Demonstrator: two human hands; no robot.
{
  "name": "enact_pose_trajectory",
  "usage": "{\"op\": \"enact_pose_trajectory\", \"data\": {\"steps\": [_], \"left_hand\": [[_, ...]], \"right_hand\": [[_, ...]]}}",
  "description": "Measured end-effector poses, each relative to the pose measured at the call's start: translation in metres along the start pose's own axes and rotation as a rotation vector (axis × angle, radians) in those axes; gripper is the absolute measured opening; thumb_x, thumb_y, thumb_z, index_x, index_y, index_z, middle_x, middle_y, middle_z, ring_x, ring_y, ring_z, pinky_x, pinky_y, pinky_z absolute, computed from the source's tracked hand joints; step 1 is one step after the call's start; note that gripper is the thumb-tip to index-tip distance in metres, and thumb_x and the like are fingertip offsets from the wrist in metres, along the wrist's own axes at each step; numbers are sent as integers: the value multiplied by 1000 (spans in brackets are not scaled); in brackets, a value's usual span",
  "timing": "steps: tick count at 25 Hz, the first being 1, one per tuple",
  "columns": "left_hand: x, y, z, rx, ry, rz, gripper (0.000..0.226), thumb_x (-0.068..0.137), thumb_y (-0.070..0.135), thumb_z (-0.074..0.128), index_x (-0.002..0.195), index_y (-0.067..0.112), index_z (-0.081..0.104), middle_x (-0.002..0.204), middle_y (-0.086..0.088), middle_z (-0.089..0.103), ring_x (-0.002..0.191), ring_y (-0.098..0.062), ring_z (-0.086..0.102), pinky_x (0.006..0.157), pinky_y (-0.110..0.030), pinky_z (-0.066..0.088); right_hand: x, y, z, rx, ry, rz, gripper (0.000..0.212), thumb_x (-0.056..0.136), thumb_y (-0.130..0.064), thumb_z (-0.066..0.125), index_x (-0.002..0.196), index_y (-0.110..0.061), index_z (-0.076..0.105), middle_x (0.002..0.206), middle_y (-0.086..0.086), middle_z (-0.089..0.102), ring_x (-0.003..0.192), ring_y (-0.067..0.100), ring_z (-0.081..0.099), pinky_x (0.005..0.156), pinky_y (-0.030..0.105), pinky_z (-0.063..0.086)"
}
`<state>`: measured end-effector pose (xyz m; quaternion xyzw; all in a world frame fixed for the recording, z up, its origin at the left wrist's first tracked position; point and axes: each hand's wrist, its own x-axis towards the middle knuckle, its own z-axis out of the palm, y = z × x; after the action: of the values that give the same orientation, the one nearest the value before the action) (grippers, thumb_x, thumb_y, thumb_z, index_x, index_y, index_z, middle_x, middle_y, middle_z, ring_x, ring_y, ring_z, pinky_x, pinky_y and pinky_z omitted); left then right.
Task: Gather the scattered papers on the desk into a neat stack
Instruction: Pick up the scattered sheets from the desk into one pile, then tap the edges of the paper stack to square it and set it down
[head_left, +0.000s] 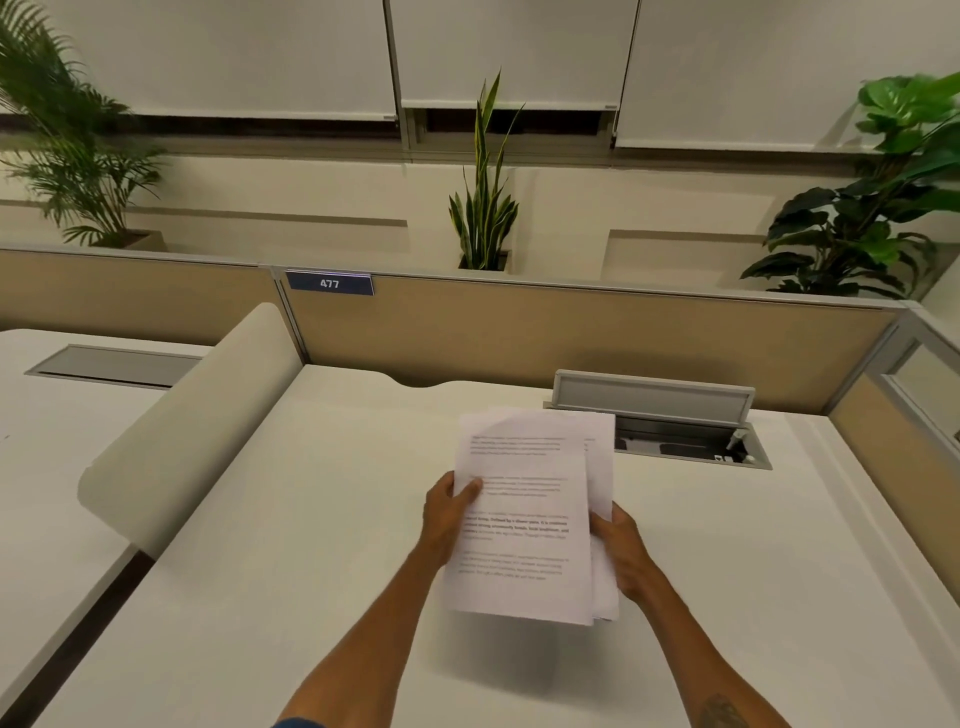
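A bundle of white printed papers (524, 519) is held up above the white desk (270, 545), its sheets slightly offset so that back sheets stick out at the top right. My left hand (448, 517) grips the bundle's left edge, thumb on the front page. My right hand (621, 551) holds the right edge, fingers behind the sheets. The papers cast a shadow on the desk below them. No loose sheets show elsewhere on the desk.
An open cable hatch (675, 431) with a raised grey lid sits in the desk just behind the papers, to the right. A curved white divider (192, 431) bounds the desk on the left, tan partition panels (571, 332) at the back and right. Potted plants stand beyond.
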<state>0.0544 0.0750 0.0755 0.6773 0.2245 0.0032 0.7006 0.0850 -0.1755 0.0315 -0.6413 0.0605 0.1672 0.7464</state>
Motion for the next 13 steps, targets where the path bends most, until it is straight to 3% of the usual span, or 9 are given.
{"op": "enact_pose_trajectory", "data": {"steps": [4, 7, 10, 13], "left_hand": [[2, -3, 7, -9, -54, 19, 40, 96, 20, 67, 130, 0, 58, 124, -20, 71, 109, -40, 71, 97, -57, 57], [4, -3, 6, 13, -59, 101, 35, 98, 21, 63, 126, 0, 56, 119, -20, 71, 102, -41, 73, 90, -57, 60], [3, 0, 11, 21, -67, 177, 31, 100, 17, 60, 126, 0, 56, 117, -20, 70, 102, -39, 72, 89, -51, 62], [1, -6, 14, 18, -92, 237, 27, 100, 14, 58, 125, 2, 59, 113, -16, 71, 96, -32, 72, 81, -37, 65]], "right_hand": [[-2, -1, 12, -8, 1, -26, 27, 101, -29, 55, 115, -10, 69, 108, 21, 76, 99, 43, 73, 76, 42, 63], [-2, -2, 12, 15, 10, -35, 40, 104, -43, 42, 124, -18, 66, 113, 11, 77, 103, 35, 74, 81, 46, 63], [-2, -6, 13, -34, 67, -139, 31, 94, -25, 67, 124, -18, 64, 114, 7, 76, 104, 30, 74, 83, 43, 63], [-1, 3, 14, -61, 189, -165, 23, 90, -18, 73, 112, -22, 68, 107, 6, 76, 97, 30, 73, 73, 29, 63]]}}
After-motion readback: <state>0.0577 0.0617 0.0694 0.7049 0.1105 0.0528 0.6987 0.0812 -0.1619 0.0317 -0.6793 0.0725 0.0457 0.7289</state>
